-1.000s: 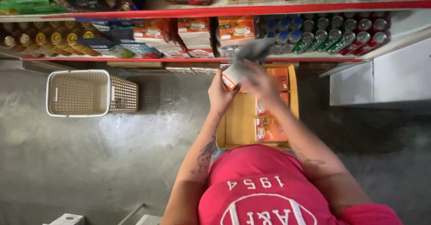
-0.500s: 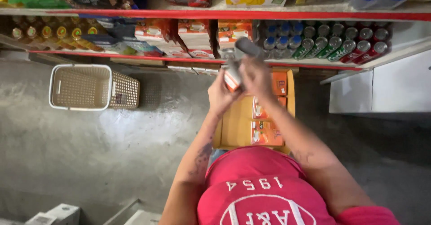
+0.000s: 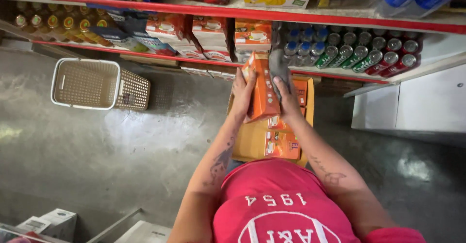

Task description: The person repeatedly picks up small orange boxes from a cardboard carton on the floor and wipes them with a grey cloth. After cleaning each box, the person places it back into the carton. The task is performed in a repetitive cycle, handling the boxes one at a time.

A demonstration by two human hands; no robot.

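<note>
Nearest you is your red shirt (image 3: 286, 214), and your two forearms reach out from it toward the shelves. Below your arms an open cardboard carton (image 3: 252, 138) sits on the grey floor (image 3: 97, 151), with a few orange boxes (image 3: 281, 145) lying in it along its right side.

Your left hand (image 3: 242, 95) presses against the left face of an orange box (image 3: 264, 88), fingers flat along it. Your right hand (image 3: 286, 97) closes on the right side of that same box and also has a grey cloth (image 3: 279, 68) pinched against it. So both grips are holding: the left on the box, the right on box and cloth together. The box stands upright, lifted above the carton and just in front of the lower shelf.

Off to your left, well apart from the carton, a white plastic basket (image 3: 92, 83) rests on the floor. Beyond your hands, the red-edged shelf (image 3: 340, 22) carries more boxes of the same kind (image 3: 252, 37) on the left and rows of drink cans (image 3: 359, 54) lying on the right.
</note>
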